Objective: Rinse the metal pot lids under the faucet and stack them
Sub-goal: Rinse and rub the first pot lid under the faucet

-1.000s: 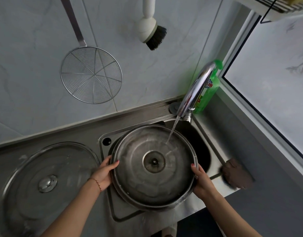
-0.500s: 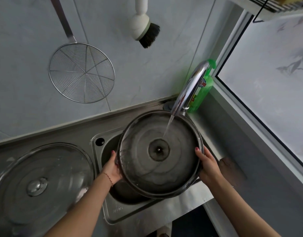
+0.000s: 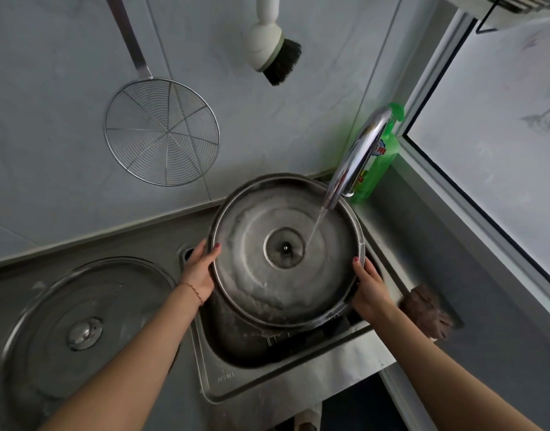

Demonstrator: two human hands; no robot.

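Head view: left hand (image 3: 199,272) and right hand (image 3: 370,284) grip opposite rims of the lid (image 3: 284,247), held underside up over the sink (image 3: 298,368) under the tap (image 3: 357,157), water striking near its centre. A second lid (image 3: 87,331) lies on the worktop's left end; a bottle (image 3: 379,160) stands behind the tap, a skimmer (image 3: 161,132) and brush (image 3: 273,48) hang on the wall.

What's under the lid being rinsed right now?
Under the held lid is the sink: part of its wet basin and some dark slots near the front show. The drain and most of the basin floor are covered by the lid, so anything lying there cannot be seen.
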